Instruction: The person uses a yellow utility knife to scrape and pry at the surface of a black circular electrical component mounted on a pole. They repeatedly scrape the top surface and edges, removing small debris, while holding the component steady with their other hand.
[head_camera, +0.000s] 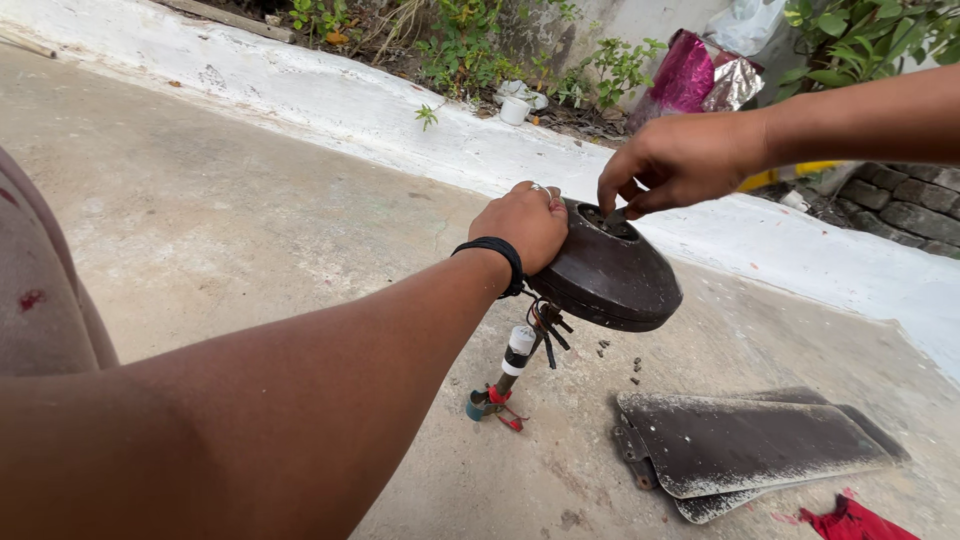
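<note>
Hands (600, 190), two, on one fan motor (610, 275)

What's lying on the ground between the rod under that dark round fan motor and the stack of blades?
In the head view, a few small dark screws lie scattered on the bare concrete between the downrod and the stacked fan blades.

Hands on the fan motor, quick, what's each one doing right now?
Left hand: closed on the rim of the dark fan motor housing.
Right hand: fingertips pinched at the housing's top opening; what they hold cannot be told.
</note>
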